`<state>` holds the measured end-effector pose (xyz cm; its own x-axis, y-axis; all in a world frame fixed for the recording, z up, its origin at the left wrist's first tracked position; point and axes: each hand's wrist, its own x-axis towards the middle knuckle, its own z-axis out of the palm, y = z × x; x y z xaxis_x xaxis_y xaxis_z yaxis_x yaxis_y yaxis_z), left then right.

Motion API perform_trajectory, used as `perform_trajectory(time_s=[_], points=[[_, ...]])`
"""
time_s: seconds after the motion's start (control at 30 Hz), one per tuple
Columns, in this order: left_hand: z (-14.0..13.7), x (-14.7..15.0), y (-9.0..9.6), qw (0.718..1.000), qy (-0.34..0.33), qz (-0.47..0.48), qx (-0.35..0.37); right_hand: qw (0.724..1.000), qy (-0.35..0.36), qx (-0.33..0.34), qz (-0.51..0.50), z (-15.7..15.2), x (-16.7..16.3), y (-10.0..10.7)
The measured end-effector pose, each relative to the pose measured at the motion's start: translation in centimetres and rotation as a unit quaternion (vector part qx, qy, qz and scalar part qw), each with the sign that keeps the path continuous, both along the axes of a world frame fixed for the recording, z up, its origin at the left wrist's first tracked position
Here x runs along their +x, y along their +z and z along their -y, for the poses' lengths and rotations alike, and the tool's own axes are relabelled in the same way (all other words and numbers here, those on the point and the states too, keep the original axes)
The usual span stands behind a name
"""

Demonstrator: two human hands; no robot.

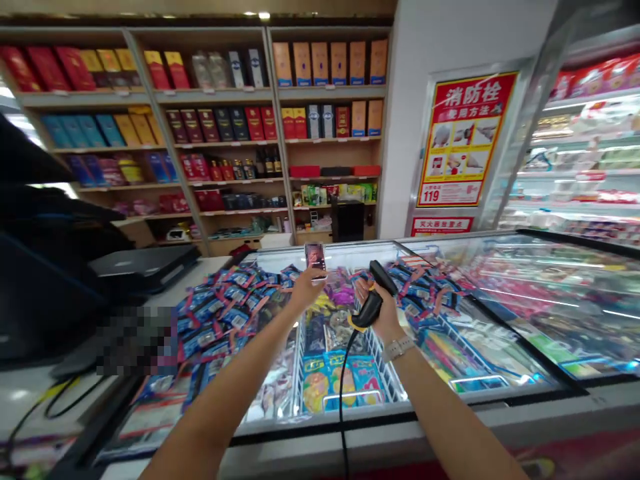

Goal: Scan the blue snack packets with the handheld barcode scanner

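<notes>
Stretched out over the freezer, my left hand (309,285) is closed around a smartphone (315,257) with a lit screen. My right hand (386,312), with a watch (399,347) at the wrist, grips a black and yellow handheld barcode scanner (369,307). From the scanner a black cable (342,387) runs down past the freezer's front edge. The phone and scanner are apart, the scanner to the right. Below both hands lie bagged goods, among them blue packets (345,380) in a white wire basket (299,373).
Many blue and pink packets (235,293) are heaped on the left of the chest freezer (370,427). A counter (30,387) with dark equipment (150,263) stands at left. Behind are shelves of boxes (320,63), a red fire-hydrant poster (467,140) and a lit display fridge (585,147).
</notes>
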<state>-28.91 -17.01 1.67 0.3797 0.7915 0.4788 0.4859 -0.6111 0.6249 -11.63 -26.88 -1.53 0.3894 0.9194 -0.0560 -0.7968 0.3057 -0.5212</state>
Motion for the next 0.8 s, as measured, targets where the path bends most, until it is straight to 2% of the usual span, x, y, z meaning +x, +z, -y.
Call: perform_trajectory(time_s=[0.1, 0.2, 0.3, 0.37, 0.43, 0.5, 0.63, 0.8], points=[[2.2, -7.6, 0.7, 0.997, 0.066, -0.043, 0.014, 0.99, 0.136, -0.029, 0.028, -0.1, -6.3, 0.2], [5.0, -15.1, 0.5, 0.987, 0.112, -0.108, 0.049, 0.963, 0.256, -0.063, 0.063, 0.6, -11.9, -0.1], [8.1, -21.4, -0.7, 0.964, 0.144, -0.221, 0.039, 0.93, 0.336, -0.107, 0.1, 1.5, -16.0, -0.7], [9.9, -24.2, -1.9, 0.941, 0.143, -0.307, 0.002, 0.915, 0.363, -0.131, 0.117, 1.9, -18.1, -1.0], [11.1, -25.7, -3.3, 0.919, 0.14, -0.367, -0.04, 0.91, 0.367, -0.145, 0.126, 1.9, -19.7, -1.3], [11.2, -26.0, -4.4, 0.907, 0.147, -0.391, -0.056, 0.913, 0.358, -0.147, 0.132, 1.5, -21.0, -1.6], [9.2, -24.6, -5.5, 0.907, 0.169, -0.382, -0.051, 0.922, 0.311, -0.142, 0.181, -0.2, -22.0, -2.4], [6.0, -22.5, -5.6, 0.916, 0.178, -0.355, -0.061, 0.941, 0.245, -0.115, 0.203, -2.9, -21.3, -3.3]])
